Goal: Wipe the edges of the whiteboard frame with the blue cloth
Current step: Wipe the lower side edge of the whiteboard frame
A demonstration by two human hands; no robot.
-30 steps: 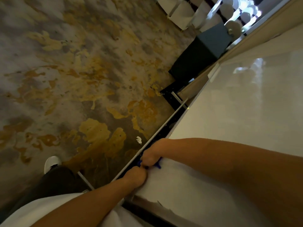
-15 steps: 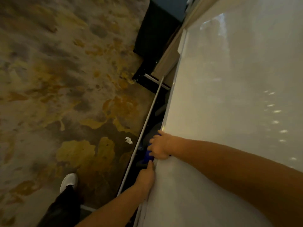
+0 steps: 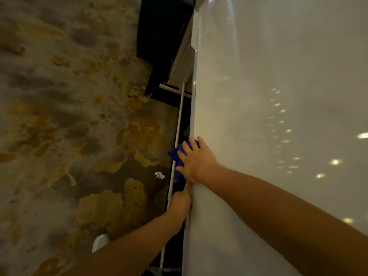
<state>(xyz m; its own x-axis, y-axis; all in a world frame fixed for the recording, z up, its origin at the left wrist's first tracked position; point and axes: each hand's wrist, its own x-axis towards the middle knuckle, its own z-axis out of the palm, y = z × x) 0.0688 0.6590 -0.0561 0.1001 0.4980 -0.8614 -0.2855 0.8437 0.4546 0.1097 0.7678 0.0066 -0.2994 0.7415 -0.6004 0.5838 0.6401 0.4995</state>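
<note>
The glossy whiteboard [image 3: 268, 116] fills the right side of the head view, and its pale frame edge [image 3: 194, 96] runs top to bottom through the middle. My right hand [image 3: 196, 161] presses the blue cloth [image 3: 176, 154] against that edge, fingers spread over the cloth; only part of the cloth shows under and left of the fingers. My left hand [image 3: 180, 204] sits just below it, holding the frame edge with one finger pointing up along it.
A thin white rail [image 3: 178, 132] of the board's stand runs beside the frame. Patterned brown-and-yellow carpet [image 3: 69, 126] lies to the left, with a white scrap [image 3: 160, 175] on it. A black box [image 3: 162, 36] stands at the top. My white shoe [image 3: 100, 242] shows below.
My right hand with the cloth has slid farther along the frame edge, away from my left hand. The camera has tilted, so the board edge now runs nearly vertical.
</note>
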